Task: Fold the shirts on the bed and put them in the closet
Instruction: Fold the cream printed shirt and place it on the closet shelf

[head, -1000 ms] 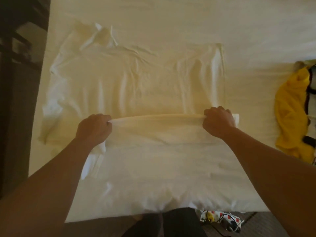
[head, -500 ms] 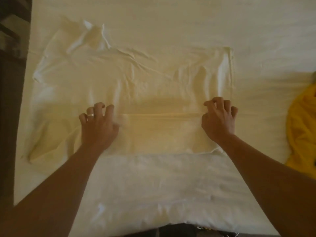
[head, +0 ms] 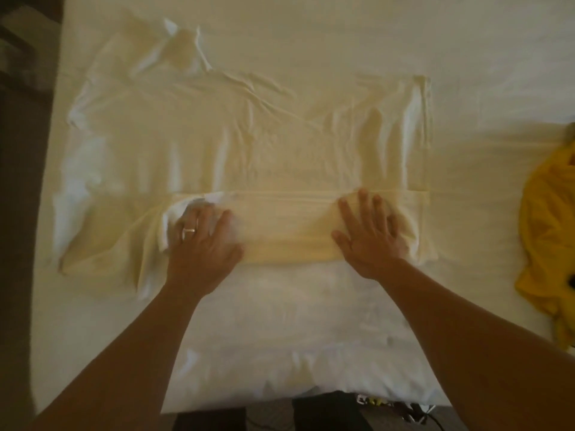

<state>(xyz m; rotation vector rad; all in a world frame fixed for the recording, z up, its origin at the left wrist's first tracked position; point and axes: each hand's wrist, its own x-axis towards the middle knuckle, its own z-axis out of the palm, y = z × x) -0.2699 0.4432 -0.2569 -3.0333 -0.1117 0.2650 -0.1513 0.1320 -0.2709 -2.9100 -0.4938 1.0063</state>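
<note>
White shirt (head: pixel 249 141) lies spread on the bed (head: pixel 466 42), near edge folded over. Your left hand (head: pixel 202 241) and right hand (head: pixel 370 234) press flat, fingers spread, on that fold, probably to set the crease.

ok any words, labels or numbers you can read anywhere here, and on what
None can be read.
pale shirt: no print or tag shows.
yellow garment: dark marks at its lower edge, too blurred to read.
Clutter below the bed edge, at the bottom of the picture: coloured spots, too small to read.
</note>
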